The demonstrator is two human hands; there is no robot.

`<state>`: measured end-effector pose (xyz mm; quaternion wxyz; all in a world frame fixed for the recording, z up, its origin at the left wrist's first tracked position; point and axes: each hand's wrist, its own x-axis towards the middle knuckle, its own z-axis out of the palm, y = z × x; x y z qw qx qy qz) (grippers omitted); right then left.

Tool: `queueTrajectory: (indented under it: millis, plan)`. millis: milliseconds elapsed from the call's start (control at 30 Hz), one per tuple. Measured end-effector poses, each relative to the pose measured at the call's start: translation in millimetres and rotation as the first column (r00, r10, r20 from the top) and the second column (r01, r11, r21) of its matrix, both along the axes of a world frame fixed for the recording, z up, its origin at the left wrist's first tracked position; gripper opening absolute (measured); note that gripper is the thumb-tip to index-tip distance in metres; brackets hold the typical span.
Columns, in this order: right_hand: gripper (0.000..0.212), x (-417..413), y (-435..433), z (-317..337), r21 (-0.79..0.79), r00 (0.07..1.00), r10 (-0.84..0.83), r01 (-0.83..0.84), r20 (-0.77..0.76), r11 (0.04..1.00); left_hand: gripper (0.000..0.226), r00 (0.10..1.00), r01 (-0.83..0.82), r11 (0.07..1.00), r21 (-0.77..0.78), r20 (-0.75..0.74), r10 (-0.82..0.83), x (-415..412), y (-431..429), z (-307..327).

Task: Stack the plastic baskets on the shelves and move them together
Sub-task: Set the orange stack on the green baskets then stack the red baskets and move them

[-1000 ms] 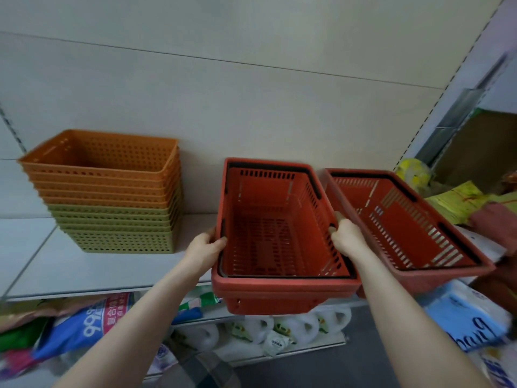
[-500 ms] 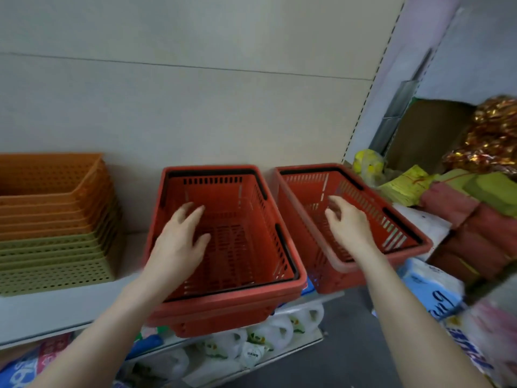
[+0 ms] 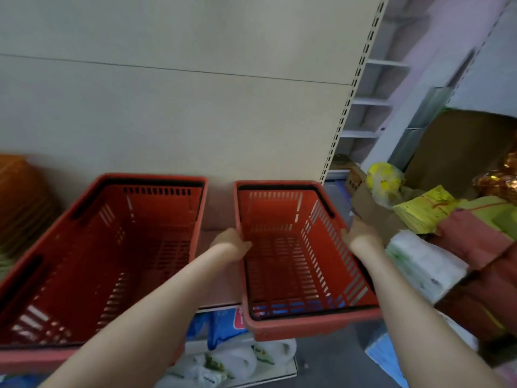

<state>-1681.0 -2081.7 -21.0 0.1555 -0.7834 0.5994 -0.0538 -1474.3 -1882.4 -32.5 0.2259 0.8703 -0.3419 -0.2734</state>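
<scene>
The right-hand red basket (image 3: 296, 256) is sitting at the right end of the shelf (image 3: 216, 287), its front end overhanging the shelf's front edge, and both hands are gripping it. The left hand (image 3: 233, 245) is curling over its left long rim about midway along, and the right hand (image 3: 359, 238) is closing on the right long rim opposite. Its black handles are lying folded down along the rim.

Just to the left, apart from it by a strip of bare shelf, the larger-looking red basket (image 3: 106, 261) is resting on the same shelf, also jutting past the front edge; a second rim seems to be showing beneath its front lip, so it is probably already a nested pair, though blur is making that uncertain. At the shelf's far left edge a stack of orange and green baskets (image 3: 19, 208) is standing, partly cut off.

Judging from this, the task is partly done: the held basket is not yet nested into its neighbour, and moving the red stack together is still to come.
</scene>
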Motion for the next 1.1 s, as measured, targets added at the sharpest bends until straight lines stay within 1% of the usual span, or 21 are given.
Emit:
queueTrajectory:
  millis: [67,133,200,267,333,400,500,567,633,767,867,1000,1100]
  plan:
    - [0.047,-1,-24,-23,0.074,0.999,0.044,-0.044,-0.005,0.996,0.033,0.998,-0.047,0.999,-0.012,-0.041,0.047,-1,-8,-11]
    - [0.039,-3,-34,-39,0.087,0.997,0.07,-0.071,0.017,0.994,0.031,0.997,-0.071,0.997,-0.042,-0.035,0.069,-3,-11,-16]
    - [0.034,-7,-31,-40,0.076,0.995,0.059,-0.065,0.083,0.995,0.029,0.996,-0.088,0.994,-0.06,-0.036,0.086,-6,-12,-15]
    - [0.032,-12,-19,-30,0.045,0.988,0.049,-0.056,0.148,0.997,0.027,0.993,-0.104,0.992,-0.074,-0.055,0.1,-6,-9,-14]
    - [0.029,-20,0,-14,-0.025,0.977,0.043,-0.039,0.211,0.999,0.032,0.99,-0.126,0.986,-0.111,-0.073,0.119,-4,-3,-15]
    - [0.025,-26,19,2,-0.101,0.968,0.013,0.013,0.25,0.995,0.033,0.987,-0.15,0.967,-0.205,-0.095,0.133,-3,5,-12]
    - [0.034,-31,49,32,-0.219,0.952,-0.007,0.077,0.305,0.973,0.027,0.982,-0.157,0.893,-0.421,-0.161,0.097,-2,22,5]
    - [0.038,-31,67,50,-0.3,0.929,0.008,0.111,0.369,0.947,0.028,0.985,-0.134,0.835,-0.534,-0.166,0.052,-1,34,21]
    - [0.04,-28,86,67,-0.385,0.911,0.035,0.138,0.41,0.913,0.029,0.986,-0.119,0.78,-0.615,-0.166,0.019,2,49,38]
    - [0.04,-17,126,110,-0.542,0.893,0.087,0.188,0.442,0.819,0.031,0.983,-0.085,0.653,-0.752,-0.171,-0.07,15,86,74]
    - [0.037,-2,163,144,-0.61,0.876,0.126,0.213,0.465,0.764,0.035,0.983,-0.052,0.586,-0.808,-0.146,-0.114,35,117,100]
    - [0.034,25,223,180,-0.66,0.858,0.19,0.207,0.477,0.722,0.038,0.97,-0.07,0.493,-0.867,-0.174,-0.168,65,164,126]
    - [0.035,48,262,195,-0.695,0.821,0.246,0.231,0.515,0.681,0.036,0.974,-0.074,0.447,-0.892,-0.16,-0.158,86,203,142]
